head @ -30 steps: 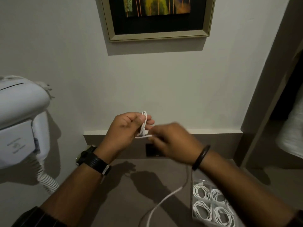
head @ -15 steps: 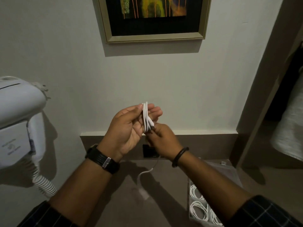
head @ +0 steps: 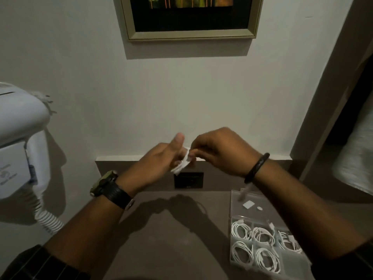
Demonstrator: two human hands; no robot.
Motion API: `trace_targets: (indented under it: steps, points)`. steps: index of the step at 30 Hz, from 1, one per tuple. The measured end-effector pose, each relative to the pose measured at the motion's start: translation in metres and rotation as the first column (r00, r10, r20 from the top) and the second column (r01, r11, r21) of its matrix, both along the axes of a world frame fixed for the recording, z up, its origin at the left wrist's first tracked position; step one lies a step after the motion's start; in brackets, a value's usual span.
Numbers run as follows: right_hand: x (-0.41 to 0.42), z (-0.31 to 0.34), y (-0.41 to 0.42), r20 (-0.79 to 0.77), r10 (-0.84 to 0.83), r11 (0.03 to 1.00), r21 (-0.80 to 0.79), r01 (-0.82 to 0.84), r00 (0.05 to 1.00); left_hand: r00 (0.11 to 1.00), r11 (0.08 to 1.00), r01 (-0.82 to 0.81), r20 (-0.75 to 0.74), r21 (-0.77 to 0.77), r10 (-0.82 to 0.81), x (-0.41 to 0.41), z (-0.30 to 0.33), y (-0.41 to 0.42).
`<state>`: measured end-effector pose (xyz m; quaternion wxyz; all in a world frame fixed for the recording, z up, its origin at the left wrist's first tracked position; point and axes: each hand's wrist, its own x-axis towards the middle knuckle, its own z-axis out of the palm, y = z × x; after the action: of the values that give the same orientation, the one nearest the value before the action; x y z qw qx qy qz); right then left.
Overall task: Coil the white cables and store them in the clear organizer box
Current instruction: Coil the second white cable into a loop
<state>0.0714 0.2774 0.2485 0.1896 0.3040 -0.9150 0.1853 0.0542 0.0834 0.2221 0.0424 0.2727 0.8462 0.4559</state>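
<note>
Both hands are raised in front of the wall with a small white cable coil [head: 183, 163] between them. My left hand [head: 161, 160] grips the coil, thumb up. My right hand [head: 218, 150] pinches the coil's top from the right; the motion blurs the fingers. No loose tail of the cable hangs below the hands. The clear organizer box [head: 235, 201] lies on the brown counter at the lower right, lid open toward the wall. Several of its compartments hold coiled white cables [head: 254, 245]. My right forearm covers part of the box.
A white wall-mounted hair dryer [head: 20, 138] with a spiral cord hangs at the left. A framed picture [head: 189, 17] is on the wall above. A dark socket plate [head: 188, 179] sits in the backsplash. A doorway with pale cloth [head: 359, 158] opens at the right.
The loose cable tail that trailed to the counter is gone from view, wound into the coil. My right hand rose from below the coil to its top. The hands sit lower in view.
</note>
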Motion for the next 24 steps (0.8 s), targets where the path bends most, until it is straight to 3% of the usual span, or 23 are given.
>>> trace_targets:
  steps: [2, 4, 7, 8, 10, 13, 15, 18, 21, 22, 24]
  points:
    - [-0.009, 0.005, 0.010, 0.016, 0.031, 0.980, -0.196, -0.027, 0.999, 0.956, 0.967, 0.122, 0.235, 0.223, -0.175, 0.008, 0.002, 0.001]
    - [-0.017, -0.001, 0.018, -0.043, 0.018, 0.915, -0.403, -0.034, 0.999, 0.837, 0.814, 0.174, 0.353, 0.555, -0.419, 0.014, 0.009, -0.002]
    - [-0.023, -0.041, 0.013, -0.061, -0.090, 0.905, -0.422, 0.056, 0.994, 0.715, 0.487, 0.283, 0.157, 0.826, -0.681, 0.020, 0.033, -0.004]
    - [-0.021, -0.058, 0.006, 0.026, -0.095, 0.927, -0.361, 0.098, 0.995, 0.714, 0.415, 0.304, 0.083, 0.858, -0.695, 0.020, 0.043, -0.005]
    - [-0.013, -0.089, -0.016, 0.210, -0.054, 0.970, -0.219, 0.101, 0.976, 0.754, 0.373, 0.296, 0.024, 0.879, -0.656, 0.019, 0.059, -0.005]
    - [-0.003, -0.095, -0.041, 0.239, 0.016, 0.979, -0.202, 0.033, 0.971, 0.822, 0.426, 0.212, 0.075, 0.879, -0.564, 0.014, 0.064, 0.001]
    - [0.002, -0.085, -0.047, 0.166, -0.014, 1.000, 0.000, 0.014, 0.986, 0.895, 0.439, 0.091, 0.120, 0.894, -0.430, 0.005, 0.058, 0.004]
    - [0.029, -0.082, -0.050, 0.155, 0.031, 0.938, 0.337, -0.082, 0.987, 0.983, 0.459, -0.130, 0.175, 0.879, -0.058, -0.023, 0.049, -0.010]
    - [0.056, -0.063, -0.043, 0.109, 0.074, 0.942, 0.319, -0.106, 0.991, 0.927, 0.703, -0.353, 0.127, 0.617, 0.354, -0.044, 0.030, -0.030]
    - [0.057, -0.051, -0.036, 0.008, 0.085, 0.957, 0.278, -0.084, 0.996, 0.912, 0.776, -0.393, 0.100, 0.494, 0.398, -0.044, 0.020, -0.034]
    - [0.047, -0.024, -0.017, -0.255, 0.041, 0.985, 0.172, 0.004, 0.966, 0.933, 0.867, -0.359, 0.130, 0.347, 0.335, -0.038, 0.000, -0.035]
